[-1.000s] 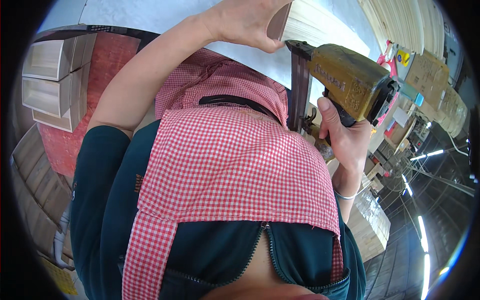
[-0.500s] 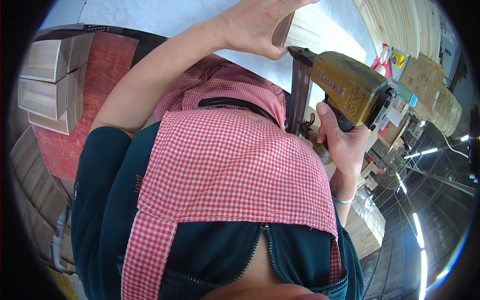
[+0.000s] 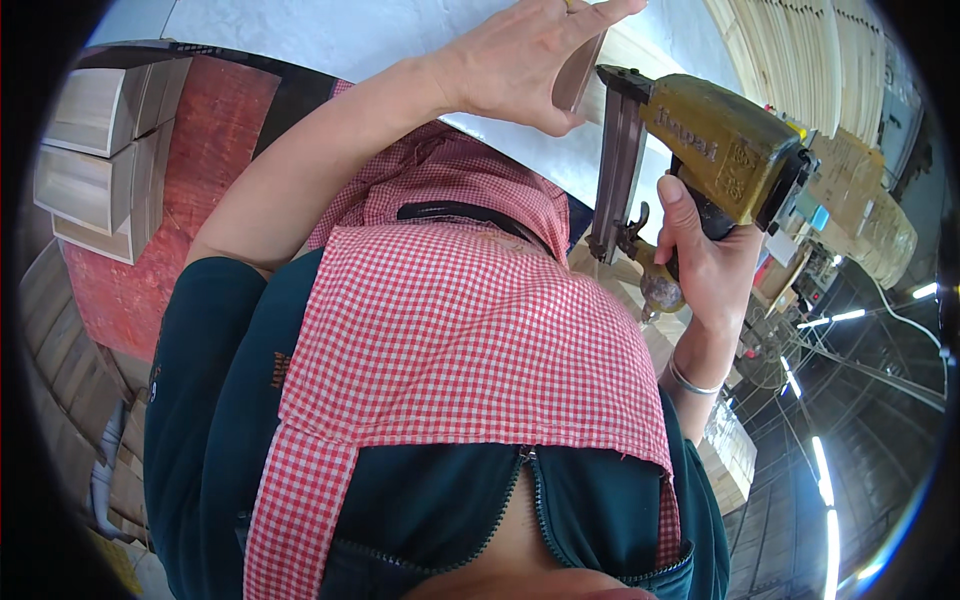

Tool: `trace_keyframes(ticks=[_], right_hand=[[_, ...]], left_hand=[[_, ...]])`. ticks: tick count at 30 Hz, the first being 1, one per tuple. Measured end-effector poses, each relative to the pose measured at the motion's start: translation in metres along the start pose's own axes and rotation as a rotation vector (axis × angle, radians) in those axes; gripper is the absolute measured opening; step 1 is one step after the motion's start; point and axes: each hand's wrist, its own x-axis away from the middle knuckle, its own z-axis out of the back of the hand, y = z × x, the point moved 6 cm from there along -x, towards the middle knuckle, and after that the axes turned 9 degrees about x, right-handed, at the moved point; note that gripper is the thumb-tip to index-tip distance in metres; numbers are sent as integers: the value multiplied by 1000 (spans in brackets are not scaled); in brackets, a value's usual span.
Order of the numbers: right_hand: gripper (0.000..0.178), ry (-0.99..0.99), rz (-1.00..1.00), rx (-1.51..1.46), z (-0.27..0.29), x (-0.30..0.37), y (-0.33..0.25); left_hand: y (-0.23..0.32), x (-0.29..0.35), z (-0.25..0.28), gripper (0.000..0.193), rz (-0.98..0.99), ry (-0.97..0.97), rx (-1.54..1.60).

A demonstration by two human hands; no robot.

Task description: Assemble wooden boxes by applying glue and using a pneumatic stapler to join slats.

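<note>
A thin wooden board (image 3: 590, 75) is pinched at its edge by the left hand (image 3: 520, 60), while the yellow nail gun (image 3: 720, 150), gripped by the right hand (image 3: 705, 265), is aimed just beside it.

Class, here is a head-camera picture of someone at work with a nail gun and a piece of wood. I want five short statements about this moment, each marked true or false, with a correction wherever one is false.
1. The right hand grips the handle of a yellow nail gun. True.
2. The left hand rests flat on the red board. False: it is raised, holding a wooden piece beside the gun's nose.
3. The person wears a red and white checked apron. True.
4. The right wrist is bare. False: a thin bracelet circles it.
5. Pale wooden boxes are stacked beside a red board. True.
</note>
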Motion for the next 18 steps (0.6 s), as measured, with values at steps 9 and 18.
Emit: trace_keyframes(ticks=[9,18], right_hand=[[25,-37,-12,30,3,-9,-3],[27,-45,132,18,14,-26,-20]], left_hand=[[3,13,9,112,130,3,59],[0,34,13,108,145,276,-56]])
